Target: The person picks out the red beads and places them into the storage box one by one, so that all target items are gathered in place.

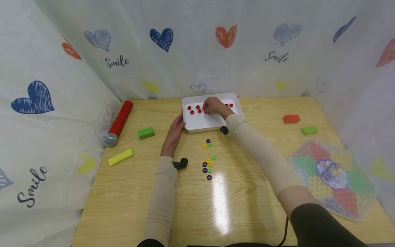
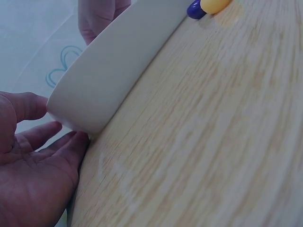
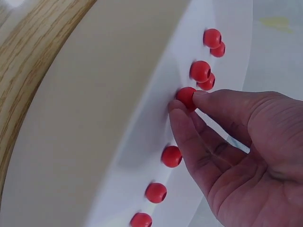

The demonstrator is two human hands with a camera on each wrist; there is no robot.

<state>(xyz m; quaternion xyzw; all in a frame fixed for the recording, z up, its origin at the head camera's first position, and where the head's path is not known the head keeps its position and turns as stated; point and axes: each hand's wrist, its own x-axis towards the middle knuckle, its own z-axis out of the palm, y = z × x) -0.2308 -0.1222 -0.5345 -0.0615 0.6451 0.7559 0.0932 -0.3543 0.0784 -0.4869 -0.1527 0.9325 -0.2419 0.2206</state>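
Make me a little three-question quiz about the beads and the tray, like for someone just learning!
1. True or false: the right hand pinches a red round bead over the white rectangular plastic tray.
2. What does the left hand touch?
A. the red cylinder tube
B. the tray's left edge
C. the yellow flat block
3. Fill in: the loose purple, yellow and green ring beads lie on the wooden ____, outside the tray.

Key: 1 true; 2 B; 3 table.
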